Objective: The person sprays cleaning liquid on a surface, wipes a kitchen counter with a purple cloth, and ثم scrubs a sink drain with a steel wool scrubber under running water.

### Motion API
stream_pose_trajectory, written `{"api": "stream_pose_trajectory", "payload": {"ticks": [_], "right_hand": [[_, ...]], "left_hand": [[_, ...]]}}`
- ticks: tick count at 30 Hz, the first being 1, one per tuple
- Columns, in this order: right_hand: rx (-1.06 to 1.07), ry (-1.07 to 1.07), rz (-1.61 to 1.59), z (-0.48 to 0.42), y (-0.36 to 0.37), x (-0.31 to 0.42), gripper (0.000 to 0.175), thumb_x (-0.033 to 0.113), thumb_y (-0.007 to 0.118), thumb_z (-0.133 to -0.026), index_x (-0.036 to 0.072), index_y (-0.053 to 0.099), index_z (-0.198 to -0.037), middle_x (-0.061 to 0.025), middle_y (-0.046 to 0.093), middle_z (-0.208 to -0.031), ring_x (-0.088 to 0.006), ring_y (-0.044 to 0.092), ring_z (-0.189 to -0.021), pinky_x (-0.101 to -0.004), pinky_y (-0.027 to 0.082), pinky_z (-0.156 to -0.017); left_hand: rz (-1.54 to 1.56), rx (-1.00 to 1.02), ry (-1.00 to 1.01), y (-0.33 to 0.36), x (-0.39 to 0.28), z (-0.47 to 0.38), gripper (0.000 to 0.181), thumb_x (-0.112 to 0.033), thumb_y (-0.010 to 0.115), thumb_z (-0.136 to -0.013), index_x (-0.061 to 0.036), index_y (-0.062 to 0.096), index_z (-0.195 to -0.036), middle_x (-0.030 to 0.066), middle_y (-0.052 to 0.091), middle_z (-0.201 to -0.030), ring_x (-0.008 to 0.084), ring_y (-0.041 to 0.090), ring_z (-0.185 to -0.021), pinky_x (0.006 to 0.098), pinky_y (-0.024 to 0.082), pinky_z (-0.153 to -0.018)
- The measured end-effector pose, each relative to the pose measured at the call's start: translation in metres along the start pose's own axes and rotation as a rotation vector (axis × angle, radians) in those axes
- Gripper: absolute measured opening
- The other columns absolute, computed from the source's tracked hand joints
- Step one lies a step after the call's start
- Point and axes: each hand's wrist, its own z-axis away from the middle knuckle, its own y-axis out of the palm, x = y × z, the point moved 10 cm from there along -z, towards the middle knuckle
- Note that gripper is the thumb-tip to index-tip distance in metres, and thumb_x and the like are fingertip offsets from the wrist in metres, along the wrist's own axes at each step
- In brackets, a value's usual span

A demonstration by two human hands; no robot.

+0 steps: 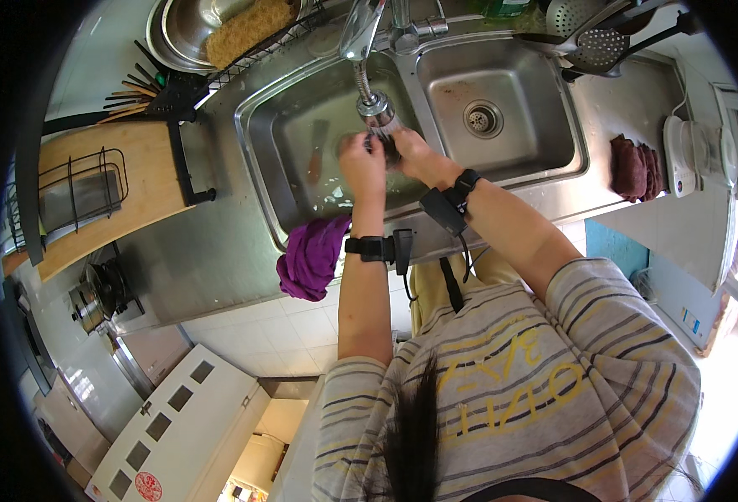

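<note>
Water runs from the chrome faucet head (376, 110) over both hands above the left sink basin (268, 182). My left hand (362, 164) is blurred, its fingers curled on a small dark object (390, 150). My right hand (420, 155) holds the same object from the other side; its fingers are partly hidden, and I cannot tell what it is. Under the water lies a utensil with a brown handle (315, 164), left of my hands. White scraps (337, 192) lie near it. A purple cloth (311, 258) hangs over the basin's front edge, beside my left wrist.
The right basin (500, 150) has a drain strainer. Metal bowls (183, 31) and a brown scrubbing pad (248, 31) stand at back left, near a chopstick holder (177, 94). Skimmers and ladles (598, 50) lie at back right. A maroon cloth (636, 168) lies on the right counter.
</note>
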Motion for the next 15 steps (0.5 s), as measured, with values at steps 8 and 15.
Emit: {"api": "stream_pose_trajectory", "payload": {"ticks": [8, 15], "right_hand": [[0.016, -0.059, 0.123, -0.026, 0.002, 0.006, 0.023, 0.021, 0.041, -0.095, 0.006, 0.051, -0.11, -0.0059, 0.059, -0.102, -0.0177, 0.059, -0.09, -0.035, 0.05, -0.079], [0.107, -0.215, -0.158, -0.045, -0.019, 0.033, 0.028, 0.022, 0.036, -0.097, 0.007, 0.049, -0.116, -0.0082, 0.058, -0.106, -0.0202, 0.057, -0.097, -0.0355, 0.048, -0.076]], "left_hand": [[0.038, 0.074, 0.152, -0.011, -0.012, -0.006, 0.022, -0.009, 0.066, -0.071, -0.0034, 0.065, -0.092, 0.0136, 0.058, -0.087, 0.0327, 0.057, -0.082, 0.0384, 0.046, -0.071], [0.179, -0.013, -0.096, -0.017, 0.018, -0.015, 0.027, -0.01, 0.066, -0.075, -0.0031, 0.063, -0.1, 0.0176, 0.057, -0.088, 0.0334, 0.058, -0.079, 0.0373, 0.047, -0.071]]}}
